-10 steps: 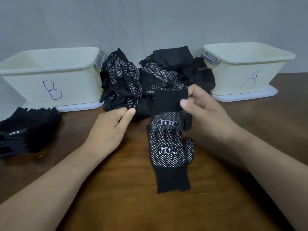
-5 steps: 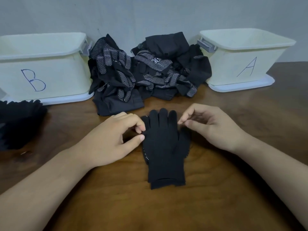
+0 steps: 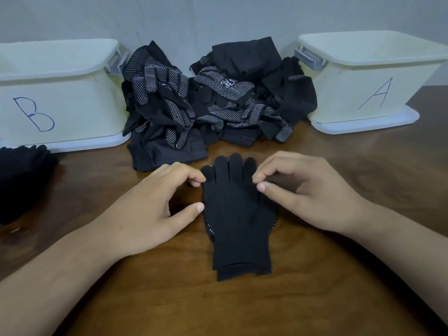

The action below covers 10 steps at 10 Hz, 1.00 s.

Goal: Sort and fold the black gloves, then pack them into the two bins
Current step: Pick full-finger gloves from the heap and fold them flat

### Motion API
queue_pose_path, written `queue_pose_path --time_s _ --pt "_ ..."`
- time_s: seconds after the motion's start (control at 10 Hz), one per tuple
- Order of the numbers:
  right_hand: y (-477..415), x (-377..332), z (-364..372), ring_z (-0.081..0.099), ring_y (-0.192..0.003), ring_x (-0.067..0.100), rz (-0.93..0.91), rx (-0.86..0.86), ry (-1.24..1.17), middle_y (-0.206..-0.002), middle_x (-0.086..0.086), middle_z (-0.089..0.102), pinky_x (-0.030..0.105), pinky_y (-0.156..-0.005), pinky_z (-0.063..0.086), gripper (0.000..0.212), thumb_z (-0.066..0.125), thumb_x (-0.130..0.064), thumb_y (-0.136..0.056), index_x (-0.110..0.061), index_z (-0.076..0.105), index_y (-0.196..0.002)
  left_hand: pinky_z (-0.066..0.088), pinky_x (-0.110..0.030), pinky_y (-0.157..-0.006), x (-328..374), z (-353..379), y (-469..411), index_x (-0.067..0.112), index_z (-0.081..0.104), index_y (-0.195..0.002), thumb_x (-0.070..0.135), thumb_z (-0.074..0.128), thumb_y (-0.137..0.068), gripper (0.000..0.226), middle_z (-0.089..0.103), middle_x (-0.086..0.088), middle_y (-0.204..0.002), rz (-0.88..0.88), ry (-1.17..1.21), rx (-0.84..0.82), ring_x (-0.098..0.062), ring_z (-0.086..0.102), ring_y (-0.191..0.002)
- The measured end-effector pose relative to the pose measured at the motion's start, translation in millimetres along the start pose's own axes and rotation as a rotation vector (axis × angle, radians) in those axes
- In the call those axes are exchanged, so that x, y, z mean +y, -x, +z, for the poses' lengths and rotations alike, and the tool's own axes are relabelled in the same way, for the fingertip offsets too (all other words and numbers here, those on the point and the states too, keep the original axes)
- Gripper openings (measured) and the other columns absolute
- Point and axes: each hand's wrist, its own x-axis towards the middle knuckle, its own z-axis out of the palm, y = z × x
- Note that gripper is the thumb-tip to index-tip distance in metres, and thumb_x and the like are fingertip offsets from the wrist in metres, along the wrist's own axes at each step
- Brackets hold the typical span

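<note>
We worked at a dark wooden table set against a plain grey wall. At the far left stood bin B, a pale plastic tub with a blue handwritten "B" on its front. At the far right stood bin A, marked "A" in the same pen. Each rested on a white lid.

Only the upper inner walls of the bins showed and no gloves were visible there. We judged that packing had not begun, though the bin floors were hidden. Between the bins, against the wall, lay a tangled pile of black dotted gloves yet to be sorted. At the left edge, just near of bin B, sat a separate heap of black gloves, cut off by the frame, which we took to be set aside.

In the near middle lay the paired gloves, one on the other, plain backs up, fingers pointing far and cuffs near. White dots peeped out at the sides. They were flat and not yet folded.

Our left hand touched their left edge with its fingertips, thumb and forefinger wide apart and gripping nothing. Our right hand sat at their right edge with thumb and forefinger close together, and we could not tell whether it pinched the fabric.

One glove in the pile bore a white printed patch, its characters too small to read
</note>
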Motion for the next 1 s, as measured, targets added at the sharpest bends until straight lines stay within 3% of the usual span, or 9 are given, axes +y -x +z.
queue_pose_path --time_s 0.1,0.3,0.4,0.6,0.7,0.8,0.9,1.0 --pt "9 -18 6 0.072 -0.104 0.018 -0.107 -0.12 -0.005 -0.109 -0.009 0.075 0.036 -0.089 0.056 0.009 0.08 -0.011 -0.096 -0.016 0.08 -0.104 0.047 -0.024 -0.087 -1 -1 1 0.043 0.058 -0.123 0.036 0.07 -0.095 0.032 0.057 0.024 -0.119 0.056 0.004 -0.005 -0.012 0.056 -0.119" --pt "16 -25 20 0.065 -0.112 0.008 -0.197 -0.322 0.038 -0.118 -0.019 0.069 0.027 -0.094 0.051 0.023 0.085 -0.032 -0.092 -0.025 0.079 -0.113 0.048 -0.029 -0.094 0 -2 4 0.032 0.067 -0.112 0.021 0.074 -0.097 0.02 0.062 0.021 -0.117 0.206 0.039 -0.032 -0.016 0.062 -0.115" --pt "29 -22 38 0.063 -0.113 0.003 -0.137 -0.207 0.059 -0.122 -0.023 0.064 0.025 -0.092 0.052 0.04 0.094 -0.031 -0.076 -0.03 0.077 -0.111 0.049 -0.033 -0.095 2 3 5 0.032 0.069 -0.113 0.027 0.074 -0.096 0.018 0.063 0.022 -0.118 0.243 0.029 -0.065 -0.016 0.062 -0.117" --pt "16 -36 18 0.059 -0.103 -0.001 -0.245 -0.301 0.202 -0.113 -0.017 0.069 0.019 -0.087 0.051 0.007 0.076 -0.028 -0.093 -0.022 0.073 -0.096 0.052 -0.033 -0.093 2 4 4 0.038 0.069 -0.111 0.041 0.07 -0.097 0.014 0.063 0.024 -0.122 0.249 0.033 -0.061 -0.013 0.06 -0.122" --pt "17 -42 18 0.065 -0.107 0.004 -0.203 -0.304 0.173 -0.113 -0.017 0.071 0.025 -0.088 0.052 0.006 0.072 -0.024 -0.094 -0.022 0.068 -0.091 0.054 -0.036 -0.093 1 5 4 0.039 0.07 -0.111 0.04 0.073 -0.097 0.014 0.062 0.024 -0.125 0.25 0.035 -0.061 -0.017 0.059 -0.126" --pt "16 -43 9 0.068 -0.113 0.0 -0.105 -0.283 0.059 -0.112 -0.018 0.073 0.016 -0.091 0.049 0.006 0.064 -0.024 -0.092 -0.024 0.06 -0.088 0.047 -0.027 -0.1 1 5 3 0.037 0.073 -0.11 0.037 0.077 -0.096 0.014 0.062 0.022 -0.127 0.245 0.043 -0.047 -0.015 0.059 -0.126" --pt "14 -40 4 0.069 -0.114 -0.002 -0.038 -0.306 0.012 -0.112 -0.018 0.075 0.011 -0.089 0.046 0.009 0.065 -0.022 -0.089 -0.024 0.059 -0.082 0.047 -0.025 -0.099 2 4 3 0.034 0.076 -0.107 0.035 0.076 -0.098 0.008 0.064 0.02 -0.124 0.261 0.041 -0.046 -0.016 0.061 -0.122" --pt "13 -41 4 0.07 -0.111 0.002 -0.032 -0.344 0.002 -0.113 -0.017 0.075 0.015 -0.085 0.049 0.016 0.073 -0.013 -0.089 -0.022 0.063 -0.081 0.049 -0.027 -0.097 3 3 3 0.033 0.076 -0.106 0.032 0.074 -0.101 0.005 0.066 0.02 -0.122 0.273 0.033 -0.05 -0.015 0.063 -0.119"
